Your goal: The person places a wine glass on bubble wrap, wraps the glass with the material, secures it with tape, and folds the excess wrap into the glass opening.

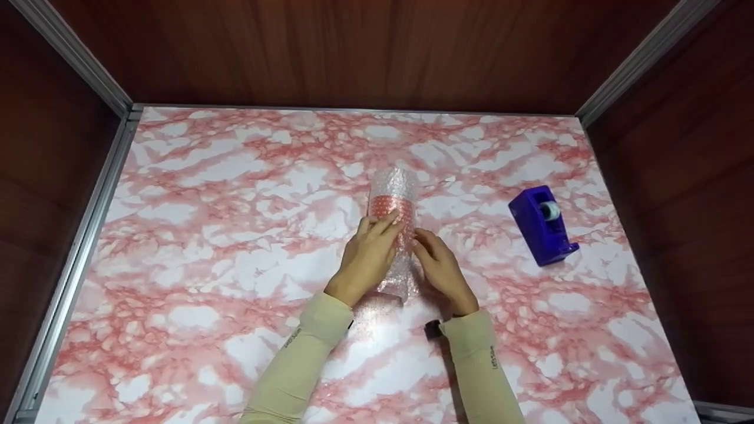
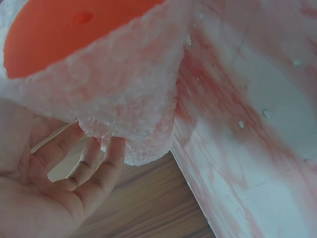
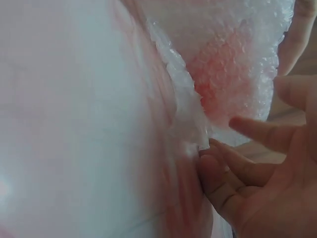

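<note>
An orange cylinder-like object [image 2: 44,39] lies on its side, rolled in clear bubble wrap [image 1: 393,178]. Its flat end with a small round dent shows in the left wrist view. My left hand [image 1: 366,254] rests over the roll, its extended fingers touching the wrap [image 2: 119,109]. On the roll's right side, my right hand [image 1: 440,265] pinches the loose edge of the wrap [image 3: 185,104] between thumb and fingers, low by the table. The right index finger [image 3: 257,133] points out over the wrapped side.
A purple tape dispenser [image 1: 539,227] with a tape roll [image 1: 551,211] stands to the right. The table [image 1: 235,206] has a red and white marbled top. Dark wood panels [image 1: 353,53] with metal framing [image 1: 88,194] enclose its back and sides.
</note>
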Demonstrator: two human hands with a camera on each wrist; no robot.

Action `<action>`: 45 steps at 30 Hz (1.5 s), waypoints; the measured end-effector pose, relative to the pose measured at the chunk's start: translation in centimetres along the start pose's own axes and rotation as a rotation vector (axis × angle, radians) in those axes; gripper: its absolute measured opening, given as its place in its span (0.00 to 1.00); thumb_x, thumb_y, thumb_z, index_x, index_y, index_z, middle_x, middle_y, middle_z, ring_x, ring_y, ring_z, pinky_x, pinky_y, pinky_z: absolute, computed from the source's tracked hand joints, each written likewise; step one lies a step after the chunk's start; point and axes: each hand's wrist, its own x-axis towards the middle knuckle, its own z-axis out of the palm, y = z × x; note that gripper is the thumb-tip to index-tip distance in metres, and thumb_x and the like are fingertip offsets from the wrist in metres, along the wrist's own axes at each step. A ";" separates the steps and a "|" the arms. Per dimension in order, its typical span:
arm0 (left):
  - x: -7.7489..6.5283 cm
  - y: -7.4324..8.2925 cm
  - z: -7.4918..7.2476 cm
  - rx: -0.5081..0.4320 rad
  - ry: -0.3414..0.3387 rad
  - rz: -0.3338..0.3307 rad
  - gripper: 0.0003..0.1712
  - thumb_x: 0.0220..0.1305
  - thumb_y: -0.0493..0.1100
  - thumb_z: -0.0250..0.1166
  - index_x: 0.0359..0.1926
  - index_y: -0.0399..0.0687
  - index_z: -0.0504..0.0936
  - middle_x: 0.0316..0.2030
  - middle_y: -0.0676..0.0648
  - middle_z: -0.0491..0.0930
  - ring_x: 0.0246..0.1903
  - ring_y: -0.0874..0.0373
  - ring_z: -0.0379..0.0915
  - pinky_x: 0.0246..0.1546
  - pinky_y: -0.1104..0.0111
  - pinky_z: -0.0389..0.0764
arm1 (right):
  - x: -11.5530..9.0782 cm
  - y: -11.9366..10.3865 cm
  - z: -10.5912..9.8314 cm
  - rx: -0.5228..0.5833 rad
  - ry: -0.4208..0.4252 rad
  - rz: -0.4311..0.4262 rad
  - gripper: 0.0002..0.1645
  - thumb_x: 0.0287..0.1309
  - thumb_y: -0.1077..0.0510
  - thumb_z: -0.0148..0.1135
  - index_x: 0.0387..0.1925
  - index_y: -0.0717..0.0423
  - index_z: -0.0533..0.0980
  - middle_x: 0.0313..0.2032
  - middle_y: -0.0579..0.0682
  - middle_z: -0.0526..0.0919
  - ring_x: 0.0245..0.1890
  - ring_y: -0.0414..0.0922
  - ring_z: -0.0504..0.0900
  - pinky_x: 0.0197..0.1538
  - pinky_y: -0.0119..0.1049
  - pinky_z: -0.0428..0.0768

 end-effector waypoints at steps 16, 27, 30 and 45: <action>0.1 0.0 0.3 0.004 0.005 0.016 0.23 0.68 0.36 0.63 0.63 0.50 0.79 0.70 0.50 0.68 0.58 0.49 0.67 0.43 0.62 0.82 | 0.4 -0.6 -0.1 0.048 0.060 0.226 0.23 0.74 0.46 0.51 0.35 0.59 0.81 0.34 0.53 0.79 0.35 0.48 0.74 0.42 0.41 0.71; -0.1 0.0 0.1 -0.030 0.002 0.012 0.23 0.69 0.37 0.62 0.64 0.49 0.79 0.70 0.50 0.67 0.58 0.49 0.66 0.42 0.63 0.83 | 0.6 -0.7 0.6 0.233 0.103 0.216 0.20 0.75 0.51 0.52 0.33 0.60 0.80 0.28 0.53 0.79 0.29 0.48 0.74 0.30 0.35 0.71; 0.0 0.0 0.1 -0.043 0.010 0.010 0.23 0.69 0.37 0.63 0.63 0.48 0.79 0.70 0.49 0.68 0.58 0.48 0.67 0.42 0.62 0.82 | 0.6 -0.9 0.9 0.278 0.115 0.214 0.20 0.75 0.52 0.52 0.34 0.60 0.81 0.28 0.52 0.79 0.26 0.47 0.74 0.25 0.34 0.71; -0.3 -0.4 0.0 -0.158 0.013 -0.024 0.22 0.70 0.37 0.61 0.64 0.48 0.78 0.70 0.47 0.68 0.61 0.47 0.66 0.58 0.60 0.74 | -0.3 -1.3 1.0 0.391 0.216 0.144 0.23 0.75 0.48 0.52 0.40 0.60 0.85 0.34 0.57 0.85 0.16 0.41 0.72 0.22 0.31 0.71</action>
